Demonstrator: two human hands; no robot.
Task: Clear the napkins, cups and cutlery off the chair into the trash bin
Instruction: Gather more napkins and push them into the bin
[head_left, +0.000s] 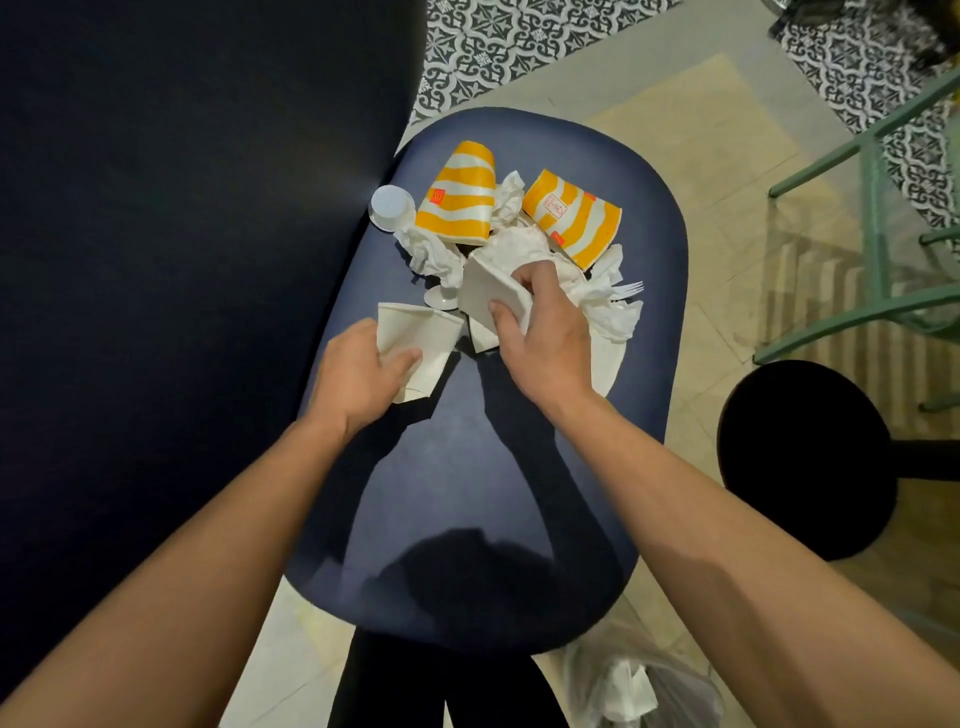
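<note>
A dark blue chair seat (467, 493) carries a heap of litter at its far end. My left hand (358, 379) is closed around a flattened white paper cup (415, 338). My right hand (540, 338) grips another white paper cup (491, 288) stuffed with crumpled napkin. Behind them lie two orange-and-white striped cups (460, 195) (574, 218) on their sides, a small white plastic cup (390, 207), crumpled napkins (602, 301) and a white plastic fork (629, 288). A trash bag (634, 686) with white paper inside sits on the floor by the near right of the seat.
The chair's dark backrest (182, 260) fills the left side. A black round stool (805, 457) stands to the right, with green metal furniture legs (878, 218) beyond it. Beige floor and patterned tiles (519, 41) surround the chair.
</note>
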